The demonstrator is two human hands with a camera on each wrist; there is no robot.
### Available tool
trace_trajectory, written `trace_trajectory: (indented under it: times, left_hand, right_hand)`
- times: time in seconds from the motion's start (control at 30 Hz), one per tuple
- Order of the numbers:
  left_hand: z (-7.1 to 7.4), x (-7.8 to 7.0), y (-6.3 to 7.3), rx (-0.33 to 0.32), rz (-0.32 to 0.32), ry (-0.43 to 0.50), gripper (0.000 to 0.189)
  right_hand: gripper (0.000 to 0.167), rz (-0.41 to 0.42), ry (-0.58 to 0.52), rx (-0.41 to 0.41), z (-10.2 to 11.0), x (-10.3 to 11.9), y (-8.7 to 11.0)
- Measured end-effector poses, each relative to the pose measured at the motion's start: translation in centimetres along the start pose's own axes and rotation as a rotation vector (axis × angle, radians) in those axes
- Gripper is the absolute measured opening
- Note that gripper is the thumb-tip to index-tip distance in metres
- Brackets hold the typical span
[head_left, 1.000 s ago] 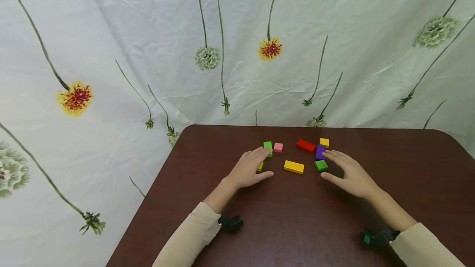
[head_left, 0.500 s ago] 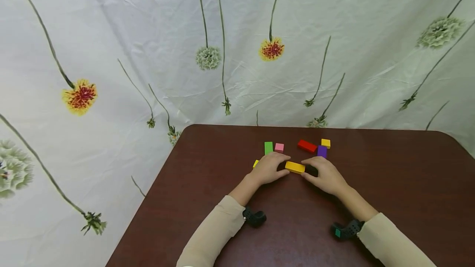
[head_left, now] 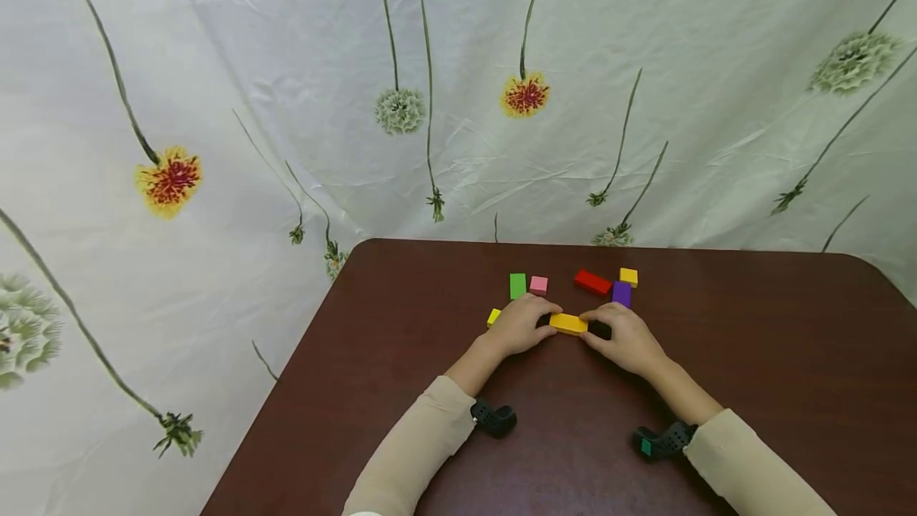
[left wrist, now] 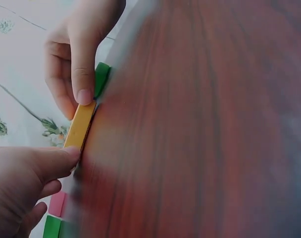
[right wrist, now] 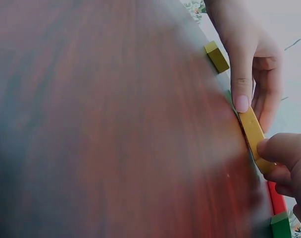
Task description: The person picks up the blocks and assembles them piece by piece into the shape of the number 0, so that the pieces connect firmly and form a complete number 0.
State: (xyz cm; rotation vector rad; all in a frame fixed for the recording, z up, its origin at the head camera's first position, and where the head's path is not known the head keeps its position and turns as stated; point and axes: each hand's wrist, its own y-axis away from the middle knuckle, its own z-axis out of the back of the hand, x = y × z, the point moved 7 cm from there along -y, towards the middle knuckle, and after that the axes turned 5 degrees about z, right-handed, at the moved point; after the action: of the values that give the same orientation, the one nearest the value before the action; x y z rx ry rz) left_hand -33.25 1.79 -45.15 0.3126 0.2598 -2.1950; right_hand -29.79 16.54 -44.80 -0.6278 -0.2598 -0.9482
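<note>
A yellow-orange oblong block (head_left: 569, 324) lies crosswise between the two hands near the middle of the table. The left hand (head_left: 521, 325) pinches its left end between thumb and fingers, and the right hand (head_left: 626, 339) pinches its right end the same way. Both thumbs press on the near side of the block (left wrist: 81, 124) in the left wrist view. Whether it touches the table or is slightly raised, I cannot tell. A yellow block (head_left: 493, 317) sits partly behind the left hand. A green block (right wrist: 280, 226), hidden in the head view, stands by the right hand.
Beyond the hands lie a light green block (head_left: 518, 286), a pink block (head_left: 539, 285), a red block (head_left: 593, 282), a purple block (head_left: 622, 294) and a small yellow block (head_left: 628, 277). The dark brown table (head_left: 430, 293) ends at a flowered cloth (head_left: 458, 102).
Both hands have come inward from the outer blocks and taken hold of the yellow-orange block's ends. Over the last half second the hands and block have barely moved.
</note>
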Motion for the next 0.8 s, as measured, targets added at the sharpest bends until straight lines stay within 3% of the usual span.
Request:
trace_trajectory:
  times: [0.5, 0.8]
  left_hand:
    - [0.9, -1.8, 3.5, 0.042, -0.096, 0.038, 0.035]
    - [0.6, -2.7, 5.0, 0.051, -0.137, 0.02, 0.034]
  right_hand:
    - [0.025, 0.112, -0.021, -0.026, 0.7, 2.5, 2.7]
    - [0.026, 0.107, -0.029, 0.008, 0.6, 3.5, 4.1]
